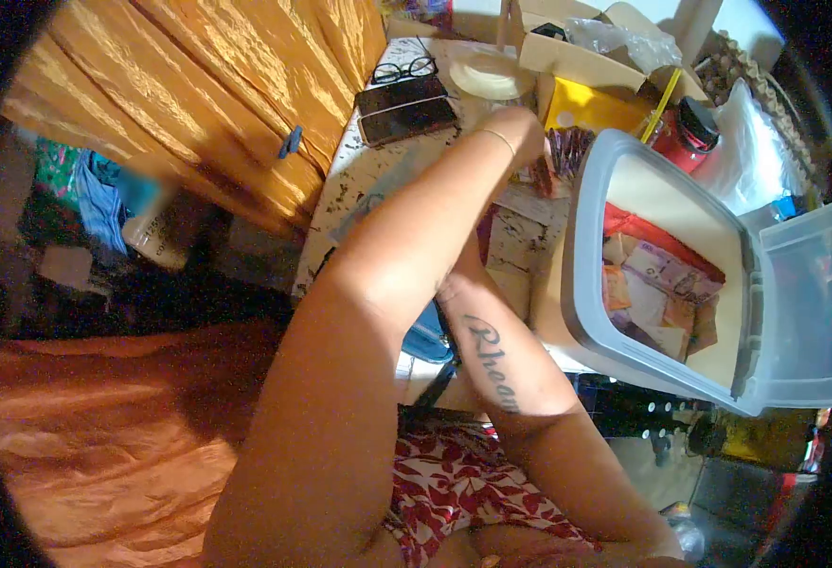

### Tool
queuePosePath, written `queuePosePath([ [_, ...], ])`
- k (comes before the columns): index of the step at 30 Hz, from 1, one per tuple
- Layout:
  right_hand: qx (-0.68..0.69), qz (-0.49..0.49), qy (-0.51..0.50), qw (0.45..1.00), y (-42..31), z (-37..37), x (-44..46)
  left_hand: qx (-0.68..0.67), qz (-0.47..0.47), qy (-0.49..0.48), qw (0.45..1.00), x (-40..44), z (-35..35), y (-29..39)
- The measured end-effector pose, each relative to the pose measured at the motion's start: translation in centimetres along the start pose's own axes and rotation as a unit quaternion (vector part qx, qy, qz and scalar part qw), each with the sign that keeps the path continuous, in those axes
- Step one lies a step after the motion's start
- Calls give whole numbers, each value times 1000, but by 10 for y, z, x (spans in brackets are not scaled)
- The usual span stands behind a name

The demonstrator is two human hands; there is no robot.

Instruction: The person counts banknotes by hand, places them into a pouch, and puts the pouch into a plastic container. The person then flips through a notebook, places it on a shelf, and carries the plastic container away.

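Note:
My left arm reaches across to the far side of the table, and my left hand (518, 133) is beside a bunch of small dark sachets or packets (570, 151). Its fingers are turned away, so a grip cannot be made out. My tattooed right forearm passes beneath the left one; only a sliver of my right hand (470, 260) shows, its fingers hidden. Right of both arms stands a plastic bin (581, 312) with a grey rim and its clear lid hinged back. Inside lie banknotes (662, 270) and a red item (638, 225).
Eyeglasses (404, 69) and a dark phone or wallet (406, 121) lie at the back left. Behind the bin are a yellow packet (591, 106), a red jar with black lid (688, 137) and a cardboard box (577, 57). A blue pouch (425, 339) sits below my arms. Orange curtain (236, 85) hangs left.

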State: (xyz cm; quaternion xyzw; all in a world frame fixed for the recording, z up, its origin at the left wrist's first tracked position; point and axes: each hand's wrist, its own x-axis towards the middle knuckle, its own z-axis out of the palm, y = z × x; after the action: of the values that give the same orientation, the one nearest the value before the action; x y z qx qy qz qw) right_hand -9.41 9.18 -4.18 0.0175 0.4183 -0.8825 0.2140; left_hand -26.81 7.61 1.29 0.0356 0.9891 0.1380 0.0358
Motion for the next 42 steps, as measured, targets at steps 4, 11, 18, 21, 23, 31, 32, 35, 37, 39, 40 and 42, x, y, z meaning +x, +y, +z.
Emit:
queuePosePath([
  [4, 46, 28, -8, 999, -3, -1, -2, -51, -13, 116, 992, -63, -64, -18],
  [11, 79, -1, -81, 994, -2, -2, 0, -176, -91, 188, 962, -198, -76, -84],
  [18, 148, -65, -130, 978, -9, 7, -10, -442, -107, 174, 873, -240, -30, -75],
  [21, 114, -19, -76, 990, -16, 12, -18, -396, -122, 241, 878, -238, -22, -76],
  [23, 122, -25, -90, 988, -18, 12, -21, -412, -138, 224, 873, -239, -25, -80],
  [31, 99, -22, -101, 990, -9, 9, -10, -466, -91, 311, 823, -241, -16, -92],
  [32, 91, -17, -103, 990, -9, 8, -10, -460, -115, 276, 836, -244, -18, -92],
  [35, 73, -21, -113, 991, -6, 5, -6, -437, -140, 288, 841, -245, -12, -105],
  [37, 64, -30, -119, 990, -4, 1, -3, -499, -122, 393, 763, -248, -15, -109],
  [39, 87, -16, -136, 987, -6, -1, -4, -247, -238, 443, 829, -256, -26, -135],
  [40, 87, -16, -136, 987, -7, -1, -5, -171, -270, 460, 828, -259, -33, -132],
  [42, 146, -33, -155, 977, -8, 1, -8, -245, -202, 406, 857, -260, -28, -129],
])
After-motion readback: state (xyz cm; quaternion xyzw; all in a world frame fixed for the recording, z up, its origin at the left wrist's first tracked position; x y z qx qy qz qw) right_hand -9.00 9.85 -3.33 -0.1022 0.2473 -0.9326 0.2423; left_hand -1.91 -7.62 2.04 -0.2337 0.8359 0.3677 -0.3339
